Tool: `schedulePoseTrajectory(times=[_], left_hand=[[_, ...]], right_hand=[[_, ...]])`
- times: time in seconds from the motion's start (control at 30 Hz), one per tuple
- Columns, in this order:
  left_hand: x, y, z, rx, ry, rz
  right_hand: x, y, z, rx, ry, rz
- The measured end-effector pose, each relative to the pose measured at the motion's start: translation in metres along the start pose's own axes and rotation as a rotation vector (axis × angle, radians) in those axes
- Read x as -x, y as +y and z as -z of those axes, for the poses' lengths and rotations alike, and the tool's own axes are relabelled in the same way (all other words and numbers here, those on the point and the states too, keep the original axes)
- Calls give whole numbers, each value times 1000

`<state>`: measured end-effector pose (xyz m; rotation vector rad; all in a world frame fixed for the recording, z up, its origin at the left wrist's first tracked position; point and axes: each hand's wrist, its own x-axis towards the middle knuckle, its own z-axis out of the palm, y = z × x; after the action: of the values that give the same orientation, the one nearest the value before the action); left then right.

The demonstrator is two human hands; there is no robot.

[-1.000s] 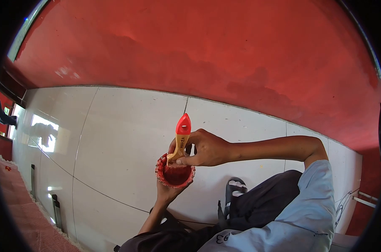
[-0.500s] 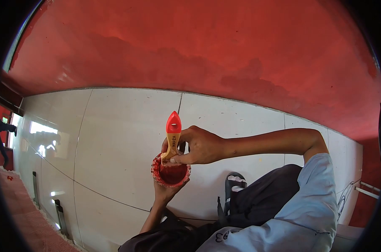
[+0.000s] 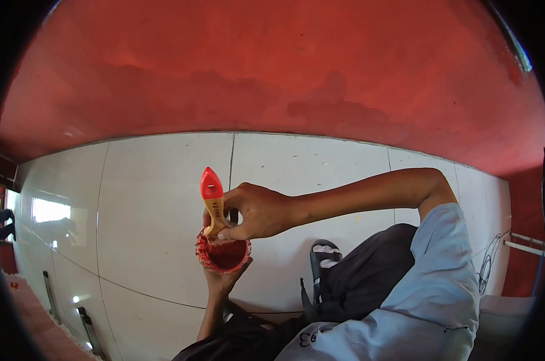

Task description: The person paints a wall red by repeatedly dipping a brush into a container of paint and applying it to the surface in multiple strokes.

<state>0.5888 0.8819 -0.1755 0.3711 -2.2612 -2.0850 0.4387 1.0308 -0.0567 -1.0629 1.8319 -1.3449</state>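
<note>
My right hand (image 3: 259,210) pinches a paintbrush (image 3: 211,188) low on its yellow handle, fingers closed. The red-tipped end of the brush points up and leans slightly left, while its bristle end sits at the upper left rim of a small paint cup (image 3: 200,256). Red paint coats the inside of the cup and crusts its rim. The bristles are mostly hidden by the cup and my fingers. From underneath, my left hand (image 3: 223,283) is wrapped round the cup, with its fingers largely out of sight.
A red wall (image 3: 224,66) with darker, uneven patches rises from the white tiled floor (image 3: 158,198). My sandalled foot (image 3: 325,256) is on the tiles. At lower left lies a pink cloth (image 3: 32,313); at right, a coiled cable (image 3: 489,265) hangs near a white bar.
Both hands, with the cup and brush, appear further left, and the brush leans more to the left. The whole view has shifted slightly, wall and floor included.
</note>
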Motion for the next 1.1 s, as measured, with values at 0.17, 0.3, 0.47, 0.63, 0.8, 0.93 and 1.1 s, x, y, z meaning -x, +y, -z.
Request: schedulePoseTrajectory(times=[0.17,0.3,0.47,0.63,0.8,0.93,1.1], left_hand=[[-1,-10,2,-33,1,0],[-1,-8,3,-7,-5,-9],[-2,1,0,32,11,-43],[-1,2,2,-7,2,-35],[-8,13,0,36,-38,-15],[-13,13,-3,47,-3,-166],[-18,-12,-2,-19,37,-218]], right_hand=[[1,-1,0,-7,4,4],[0,0,0,-1,6,15],[1,-4,1,20,-4,-11],[1,-6,0,9,17,-29],[2,-11,-2,4,46,-22],[5,-26,0,53,74,-44],[9,-40,3,57,113,60]])
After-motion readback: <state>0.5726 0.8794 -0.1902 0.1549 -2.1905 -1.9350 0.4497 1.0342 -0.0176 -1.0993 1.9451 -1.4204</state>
